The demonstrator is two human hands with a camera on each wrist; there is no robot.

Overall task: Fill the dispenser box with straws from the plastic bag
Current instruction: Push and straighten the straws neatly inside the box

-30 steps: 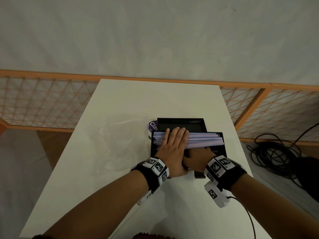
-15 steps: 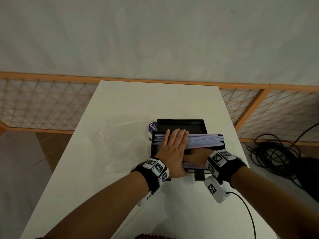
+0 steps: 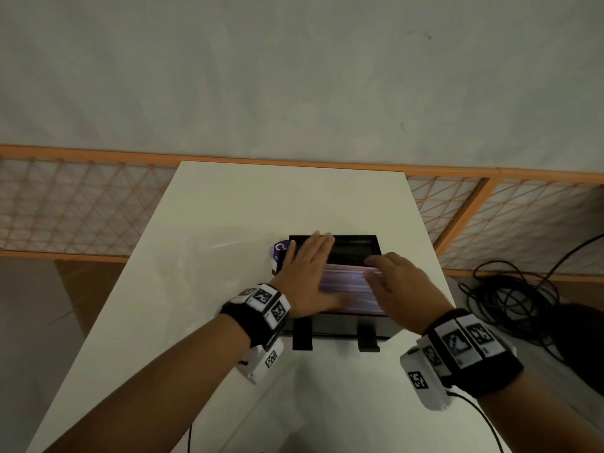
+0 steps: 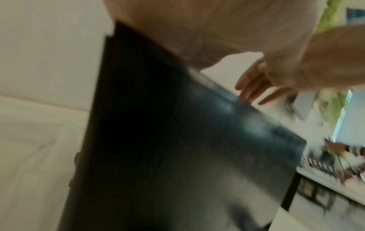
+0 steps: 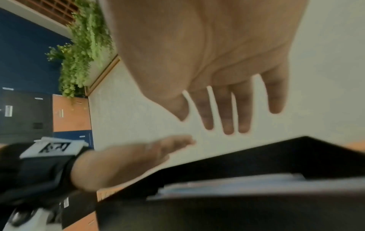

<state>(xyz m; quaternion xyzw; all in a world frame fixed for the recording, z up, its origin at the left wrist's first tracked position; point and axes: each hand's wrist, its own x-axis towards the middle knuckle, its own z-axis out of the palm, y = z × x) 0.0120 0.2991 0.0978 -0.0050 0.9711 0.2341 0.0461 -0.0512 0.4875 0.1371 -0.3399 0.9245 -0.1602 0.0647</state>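
The black dispenser box stands on the white table with its lid swung back. A layer of pale purple straws lies in it, seen too in the right wrist view as straws. My left hand lies flat with straight fingers over the left part of the straws. My right hand hovers palm down over the right part, fingers straight and spread. The clear plastic bag lies flat left of the box, with a purple label at the box's back left corner.
An orange lattice fence runs behind and beside the table. Black cables lie coiled on the floor at the right. The left wrist view is blurred, showing the box's dark side.
My right hand has come up from the box's front and now hovers over the right part of the straws. My left hand has slid a little further back.
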